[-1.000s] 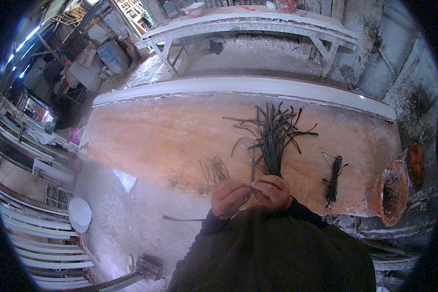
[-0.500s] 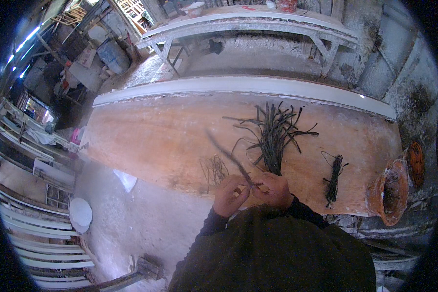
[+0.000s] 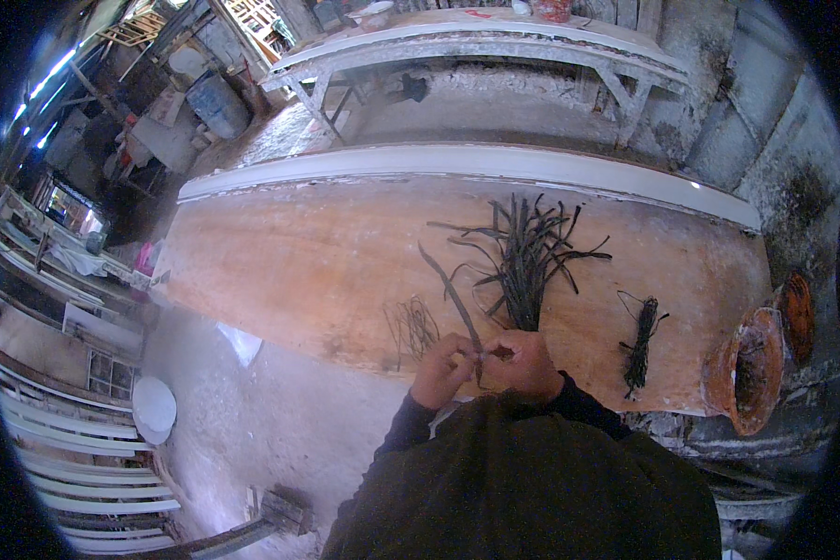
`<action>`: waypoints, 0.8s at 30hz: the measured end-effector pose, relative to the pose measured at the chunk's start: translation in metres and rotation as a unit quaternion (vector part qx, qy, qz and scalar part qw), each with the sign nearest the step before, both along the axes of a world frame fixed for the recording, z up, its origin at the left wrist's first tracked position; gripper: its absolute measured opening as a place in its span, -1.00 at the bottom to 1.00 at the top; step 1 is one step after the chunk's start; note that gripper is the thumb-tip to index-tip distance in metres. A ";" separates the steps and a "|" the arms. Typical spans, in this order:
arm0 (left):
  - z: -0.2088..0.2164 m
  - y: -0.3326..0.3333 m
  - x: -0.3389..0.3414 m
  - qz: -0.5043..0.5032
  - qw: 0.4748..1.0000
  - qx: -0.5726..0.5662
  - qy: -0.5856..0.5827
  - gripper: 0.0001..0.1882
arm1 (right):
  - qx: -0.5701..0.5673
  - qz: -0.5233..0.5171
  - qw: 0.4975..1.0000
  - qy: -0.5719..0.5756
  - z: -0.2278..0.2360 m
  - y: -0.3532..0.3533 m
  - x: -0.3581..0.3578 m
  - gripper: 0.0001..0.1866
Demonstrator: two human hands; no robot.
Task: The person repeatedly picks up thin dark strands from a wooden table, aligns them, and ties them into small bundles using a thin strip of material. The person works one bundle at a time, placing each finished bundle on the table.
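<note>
Both hands are together at the near edge of the wooden table (image 3: 280, 252). My left hand (image 3: 444, 368) is closed, pinching a dark flat strip (image 3: 455, 297) whose free end points up and away to the left. Close against it, my right hand (image 3: 523, 362) is also closed, its fingertips on the same strip. Just beyond my right hand lies a fanned pile of dark strips (image 3: 528, 261). A loose clump of thin wiry strands (image 3: 413, 327) rests beyond my left hand. Farther right is a small tied bundle of dark thin strands (image 3: 639, 347).
An orange, plaster-smeared bowl (image 3: 754, 371) stands on its side at the table's right end. A long white moulding (image 3: 457, 163) runs along the far edge. Behind it stands a second bench (image 3: 495, 45). White slats (image 3: 84, 467) are racked at left, by a white bucket (image 3: 154, 411).
The strip's free end has swung right and steeper. My hands have drawn closer together, with the left shifted slightly right. The piles on the table look the same.
</note>
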State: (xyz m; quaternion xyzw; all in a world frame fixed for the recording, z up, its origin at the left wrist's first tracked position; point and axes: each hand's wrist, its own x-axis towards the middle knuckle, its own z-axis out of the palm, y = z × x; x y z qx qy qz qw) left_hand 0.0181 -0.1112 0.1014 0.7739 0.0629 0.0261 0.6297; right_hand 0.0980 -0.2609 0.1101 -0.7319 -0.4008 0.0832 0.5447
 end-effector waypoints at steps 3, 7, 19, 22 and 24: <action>-0.009 -0.006 0.000 0.047 0.995 -0.074 0.036 -0.91 | -0.038 -0.038 0.996 0.070 0.000 0.002 0.000 -0.86; -0.012 -0.008 0.001 0.071 0.994 -0.054 0.060 -0.91 | -0.035 -0.034 0.996 0.070 -0.007 0.000 0.002 -0.86; -0.023 -0.010 0.002 0.032 0.998 -0.040 0.037 -0.93 | -0.054 -0.033 0.996 0.060 0.002 0.001 -0.001 -0.84; -0.019 -0.011 0.003 0.028 0.998 -0.018 0.048 -0.92 | -0.037 -0.038 0.998 0.026 -0.003 0.001 0.002 -0.84; -0.022 -0.008 0.002 0.034 0.997 -0.059 0.037 -0.90 | -0.027 -0.047 0.998 0.020 0.009 0.004 0.001 -0.86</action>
